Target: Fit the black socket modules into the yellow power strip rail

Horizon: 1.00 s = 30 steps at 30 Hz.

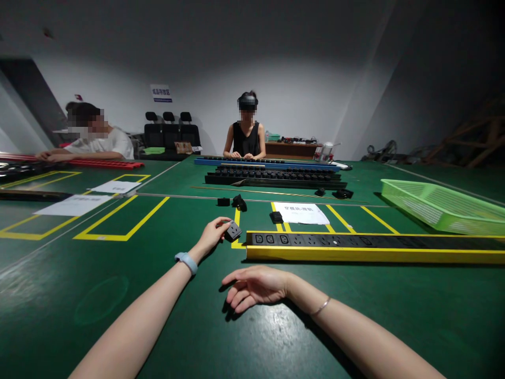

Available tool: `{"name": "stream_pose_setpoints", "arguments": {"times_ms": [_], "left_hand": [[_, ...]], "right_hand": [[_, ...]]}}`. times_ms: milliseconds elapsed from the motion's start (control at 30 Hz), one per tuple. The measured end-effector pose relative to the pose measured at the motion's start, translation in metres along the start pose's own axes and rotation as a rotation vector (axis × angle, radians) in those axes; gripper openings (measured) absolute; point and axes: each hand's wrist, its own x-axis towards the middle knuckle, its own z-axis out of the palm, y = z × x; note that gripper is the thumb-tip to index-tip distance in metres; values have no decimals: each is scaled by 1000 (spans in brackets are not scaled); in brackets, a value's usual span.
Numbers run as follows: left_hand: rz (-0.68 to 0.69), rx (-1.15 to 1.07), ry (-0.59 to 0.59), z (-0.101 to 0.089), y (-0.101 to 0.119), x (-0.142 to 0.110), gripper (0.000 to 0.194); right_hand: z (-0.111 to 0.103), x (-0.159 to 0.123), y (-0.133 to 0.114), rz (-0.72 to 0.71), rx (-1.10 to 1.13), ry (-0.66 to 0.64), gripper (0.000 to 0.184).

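Observation:
Between the fingertips of my left hand (215, 235) is a small black socket module (233, 230), its slotted face turned up toward me. It is just off the left end of a long yellow power strip (355, 255), whose black top carries a row of outlets. My right hand (255, 287) rests palm up on the green table in front of that strip, fingers loosely apart with nothing in them. Beyond my left hand lie loose black modules (239, 202), and another black module (276, 217) sits at the edge of a white paper label (302, 213).
A green plastic basket (437, 205) stands at the right. Black and blue strips (272, 176) lie across the table before a seated person (247, 134). Another person (114, 143) sits at the left by a red strip (118, 164). Yellow tape (128, 234) marks the table.

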Motion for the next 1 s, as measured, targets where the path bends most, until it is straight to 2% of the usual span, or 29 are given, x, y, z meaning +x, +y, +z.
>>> {"name": "stream_pose_setpoints", "arguments": {"times_ms": [267,467,700,1000], "left_hand": [[-14,17,6,0,5,-2,43],[-25,45,35,1,1,-2,40],[-31,50,19,0,0,-1,39],[-63,23,-35,1,9,-5,47]], "right_hand": [[0,1,0,8,3,-4,44],[0,1,1,0,-5,8,43],[0,0,1,-4,-14,8,41],[1,1,-1,2,-14,11,42]]}}
